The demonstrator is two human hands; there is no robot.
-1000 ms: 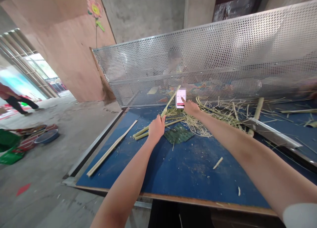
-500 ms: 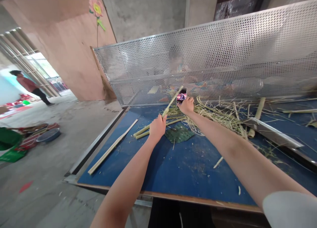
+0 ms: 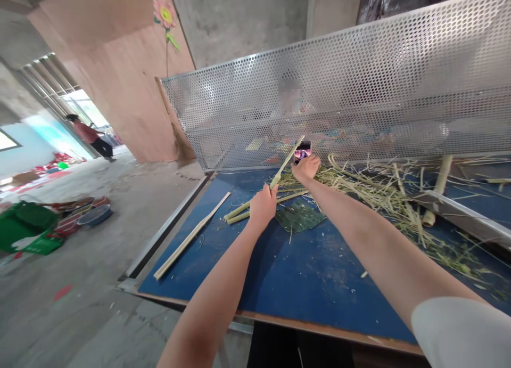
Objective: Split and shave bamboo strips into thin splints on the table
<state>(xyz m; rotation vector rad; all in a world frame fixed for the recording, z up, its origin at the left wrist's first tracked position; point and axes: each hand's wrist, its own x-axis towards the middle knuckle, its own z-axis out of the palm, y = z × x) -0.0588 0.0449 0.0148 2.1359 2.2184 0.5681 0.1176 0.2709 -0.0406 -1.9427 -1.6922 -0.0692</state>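
My left hand point(image 3: 263, 205) is closed around the lower end of a pale green plant stalk point(image 3: 284, 168), which tilts up and to the right. My right hand point(image 3: 306, 168) has its fingers curled at the bottom of a phone point(image 3: 302, 150) with a lit screen; the phone is upright before the mesh panel. Between and below the hands lie several cut stalks point(image 3: 239, 216) and a dark green flat sheet point(image 3: 299, 217). A long pale split strip point(image 3: 191, 235) rests to the left on the blue table point(image 3: 295, 283).
A heap of thin shavings point(image 3: 367, 189) spreads to the right, by a thick stalk point(image 3: 443, 173) and a long metal bar point(image 3: 475, 211). Behind stands a perforated metal panel point(image 3: 339, 86). Basins point(image 3: 95, 214) and a green crate point(image 3: 43, 243) are on the floor; a person point(image 3: 90, 136) is far left.
The view has turned slightly left, so everything sits farther right in the picture. Both hands keep about the same places. The person at far left has moved a little and turned.
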